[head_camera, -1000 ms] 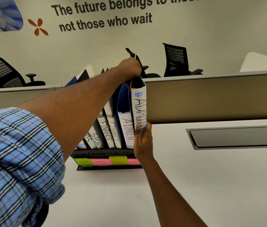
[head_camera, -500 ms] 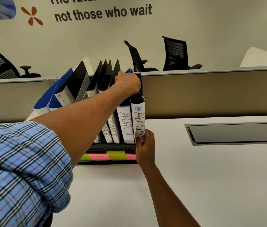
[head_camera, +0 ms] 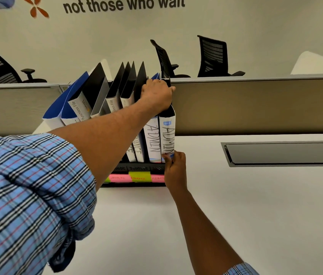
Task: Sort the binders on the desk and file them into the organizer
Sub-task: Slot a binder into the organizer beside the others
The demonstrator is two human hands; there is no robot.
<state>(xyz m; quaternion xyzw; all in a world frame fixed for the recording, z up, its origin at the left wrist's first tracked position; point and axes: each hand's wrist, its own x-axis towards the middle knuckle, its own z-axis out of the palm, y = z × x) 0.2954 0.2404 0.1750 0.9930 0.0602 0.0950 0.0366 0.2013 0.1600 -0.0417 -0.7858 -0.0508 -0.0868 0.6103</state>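
A black desk organizer (head_camera: 136, 168) with pink and green labels on its front holds several upright binders. At its right end stands a white-spined binder marked ADMIN (head_camera: 168, 135). My left hand (head_camera: 156, 96) grips the top of this binder. My right hand (head_camera: 174, 169) holds its bottom corner at the organizer's right end. A second ADMIN binder (head_camera: 152, 141) stands just left of it, then FINANCE binders (head_camera: 138, 151) partly hidden by my left forearm. Blue and black binders (head_camera: 77, 104) lean at the left end.
The organizer sits on a white desk (head_camera: 236, 205) against a beige partition (head_camera: 255, 108). A black recessed cable hatch (head_camera: 283, 153) lies to the right. Office chairs (head_camera: 214, 56) stand beyond the partition.
The ADMIN binder has come down into the organizer's right end, and both hands have lowered with it. The view has tilted down slightly.
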